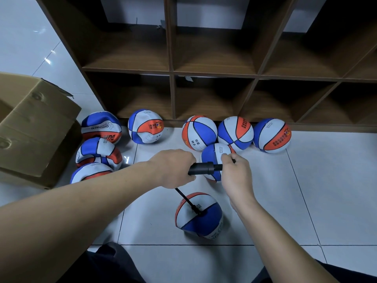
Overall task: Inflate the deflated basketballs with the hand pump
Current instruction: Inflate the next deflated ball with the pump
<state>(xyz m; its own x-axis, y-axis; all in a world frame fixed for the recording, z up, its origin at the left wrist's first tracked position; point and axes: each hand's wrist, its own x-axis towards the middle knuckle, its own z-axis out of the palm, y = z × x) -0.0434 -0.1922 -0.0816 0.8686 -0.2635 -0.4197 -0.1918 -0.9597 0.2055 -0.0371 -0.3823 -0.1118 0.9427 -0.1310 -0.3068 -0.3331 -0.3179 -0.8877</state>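
Dim, cool light. Glare streaks the white floor tiles [47, 58] at upper left. Shelf compartments [214, 94] sink into shadow, and wide-angle distortion bends the edges.

There is one view only, from a wide-angle camera worn on the person's head. It looks forward and steeply down, so the pale tiled floor [306, 201] fills the lower half and the brown wooden shelf unit [214, 72] rises across the top, its uprights splayed outward by the lens. Both forearms enter from the bottom edge and reach toward the middle of the frame, close to the lens and large. A ball [199, 216] on the floor lies just below centre, near the camera. A cardboard box [30, 129] is cut off by the left edge. Dark trouser legs show at the bottom edge.
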